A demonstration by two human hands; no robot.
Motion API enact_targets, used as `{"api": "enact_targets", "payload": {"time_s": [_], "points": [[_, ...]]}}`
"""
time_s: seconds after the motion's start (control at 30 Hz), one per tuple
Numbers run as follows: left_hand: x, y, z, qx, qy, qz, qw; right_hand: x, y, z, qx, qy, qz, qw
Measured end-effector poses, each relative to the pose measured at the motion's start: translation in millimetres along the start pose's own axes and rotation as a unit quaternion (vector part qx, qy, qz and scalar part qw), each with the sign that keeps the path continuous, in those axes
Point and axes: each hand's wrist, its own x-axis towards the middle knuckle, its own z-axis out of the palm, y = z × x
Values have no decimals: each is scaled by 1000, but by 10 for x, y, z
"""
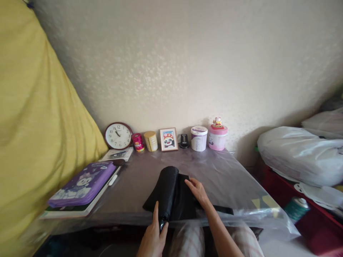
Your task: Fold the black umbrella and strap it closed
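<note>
A black folding umbrella (pixel 168 189) lies collapsed on the table's near part, its dark fabric partly gathered into a roll and partly spread in flaps. My left hand (pixel 155 233) is closed around its shiny lower end, index finger stretched along the fabric. At the right flap's upper edge, my right hand (pixel 197 191) has its fingers closed on the cloth. A flat black strip (pixel 223 209), apparently its strap, sticks out to the right beneath my right forearm. The undersides of the folds are hidden.
A purple case (pixel 83 184) rests on books at left, beside a yellow curtain (pixel 40 117). Along the wall stand a clock (pixel 118 135), canisters (pixel 151 141), a panda picture (pixel 169 139) and tubs (pixel 199 139). White bags (pixel 300 153) and a green can (pixel 297 208) are at right.
</note>
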Motion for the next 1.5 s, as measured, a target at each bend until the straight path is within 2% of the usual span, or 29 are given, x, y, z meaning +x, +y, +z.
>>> {"api": "enact_targets", "payload": {"time_s": [0.2,0.4,0.6,0.7,0.8,1.03,1.17,1.37,1.5], "points": [[6,-45,59,8,39,27,999,44,-8,4,-24,-1,-5,1000],[0,-24,47,6,32,31,999,69,-5,-17,-29,12,-14,999],[12,-7,10,-49,5,5,999,13,-61,16,71,-50,-20,996],[23,-4,-11,-78,-14,-20,997,4,-143,70,138,-65,2,988],[34,-20,-26,-84,-10,-23,996,45,-261,141,181,-67,8,981],[48,-54,-56,-67,-21,9,998,162,-476,439,177,-59,-2,983],[63,-87,-42,-88,-23,16,996,123,-529,567,174,-66,10,982],[70,-113,-18,-113,-31,-20,993,-90,-608,460,209,-163,55,963],[61,-102,-28,-117,-35,-34,992,-266,-556,385,190,-173,55,965]]}}
